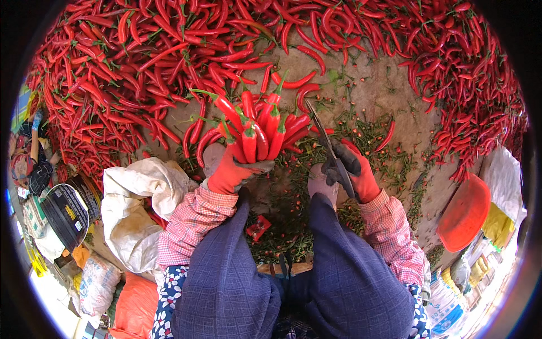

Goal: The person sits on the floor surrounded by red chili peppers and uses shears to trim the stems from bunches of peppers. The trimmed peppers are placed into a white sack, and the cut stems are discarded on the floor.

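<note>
My left hand (233, 171), in a red glove with dark grey fingers, grips a bunch of red chili peppers (256, 135), their green stems pointing up and outward. My right hand (353, 169), gloved alike, is closed around the dark handles of large scissors or shears (324, 131). The tool points up and to the left, just right of the bunch; whether its blades are parted I cannot tell. Cut green stems with red ends (377, 148) litter the ground below and to the right of my hands.
Large heaps of red chili peppers (127, 76) curve round the front and both sides. A white woven sack (127, 212) with peppers inside stands at my left, beside a black bucket (63, 216). At the right lies a red plastic basin (465, 214). Filled sacks (99, 284) lie farther back.
</note>
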`<state>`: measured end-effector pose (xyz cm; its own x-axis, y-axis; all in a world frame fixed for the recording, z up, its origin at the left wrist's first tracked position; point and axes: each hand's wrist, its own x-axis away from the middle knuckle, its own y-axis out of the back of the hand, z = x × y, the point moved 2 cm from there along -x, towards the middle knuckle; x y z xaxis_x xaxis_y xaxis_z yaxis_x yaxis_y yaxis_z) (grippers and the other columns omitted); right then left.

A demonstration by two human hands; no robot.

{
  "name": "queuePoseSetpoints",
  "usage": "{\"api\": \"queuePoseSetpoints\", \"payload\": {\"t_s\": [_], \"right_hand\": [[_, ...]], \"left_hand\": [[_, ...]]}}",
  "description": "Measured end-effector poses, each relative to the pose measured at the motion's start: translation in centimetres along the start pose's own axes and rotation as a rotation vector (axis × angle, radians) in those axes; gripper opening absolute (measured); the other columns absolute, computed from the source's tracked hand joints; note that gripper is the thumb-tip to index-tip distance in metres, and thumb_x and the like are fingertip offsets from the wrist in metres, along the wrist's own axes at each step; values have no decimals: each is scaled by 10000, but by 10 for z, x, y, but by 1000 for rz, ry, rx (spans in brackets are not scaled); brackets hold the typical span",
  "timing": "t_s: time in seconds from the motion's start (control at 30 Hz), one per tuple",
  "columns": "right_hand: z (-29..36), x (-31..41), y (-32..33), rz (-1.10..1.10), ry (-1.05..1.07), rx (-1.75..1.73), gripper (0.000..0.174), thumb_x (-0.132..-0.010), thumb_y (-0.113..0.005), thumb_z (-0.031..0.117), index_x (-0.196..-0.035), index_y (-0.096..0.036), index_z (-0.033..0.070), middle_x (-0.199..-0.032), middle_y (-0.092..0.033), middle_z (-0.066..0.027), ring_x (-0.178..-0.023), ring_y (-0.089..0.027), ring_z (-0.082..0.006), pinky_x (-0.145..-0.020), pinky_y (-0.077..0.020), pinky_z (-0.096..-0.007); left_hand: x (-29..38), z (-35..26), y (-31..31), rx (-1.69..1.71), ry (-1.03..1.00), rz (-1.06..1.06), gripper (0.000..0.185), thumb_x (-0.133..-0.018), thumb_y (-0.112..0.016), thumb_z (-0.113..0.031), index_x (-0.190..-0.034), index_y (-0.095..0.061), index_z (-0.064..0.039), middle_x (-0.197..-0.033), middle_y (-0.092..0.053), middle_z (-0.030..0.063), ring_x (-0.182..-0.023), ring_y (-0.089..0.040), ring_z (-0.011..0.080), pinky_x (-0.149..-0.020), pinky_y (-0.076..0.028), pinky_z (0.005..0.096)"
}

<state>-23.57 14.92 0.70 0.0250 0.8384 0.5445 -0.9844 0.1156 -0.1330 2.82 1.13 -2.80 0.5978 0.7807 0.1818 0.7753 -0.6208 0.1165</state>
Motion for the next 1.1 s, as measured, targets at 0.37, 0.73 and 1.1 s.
{"api": "queuePoseSetpoints", "payload": {"t_s": [0.37, 0.73, 1.1], "right_hand": [[-2, -1, 20, 140, -45, -100, 495, -849, -693, 98, -1281, -470, 9, -876, -571, 7, -786, -555, -87, -697, -450, -249], [4, -6, 11, -51, -189, -115, 474, -865, -626, 21, -1321, -502, 56, -764, -610, 1, -490, -532, -82, -443, -436, -232], [19, 3, 4, -32, 199, 782, 518, -693, -742, 188, -1158, -574, 33, -1073, -613, -183, -1008, -573, -394, -915, -451, -409]], "left_hand": [[8, 26, 6, 384, 422, 179, 674, -653, -815, -103, -1260, -522, -76, -1171, -621, 65, -1013, -623, 179, -847, -515, 352], [17, 29, -1, 549, 603, 218, 686, -664, -780, -31, -1287, -494, -58, -1185, -615, 92, -1034, -622, 202, -841, -525, 362], [8, 27, -5, 463, 295, 129, 504, -724, -669, 16, -1215, -559, -18, -1098, -659, 83, -945, -648, 169, -774, -542, 319]]}}
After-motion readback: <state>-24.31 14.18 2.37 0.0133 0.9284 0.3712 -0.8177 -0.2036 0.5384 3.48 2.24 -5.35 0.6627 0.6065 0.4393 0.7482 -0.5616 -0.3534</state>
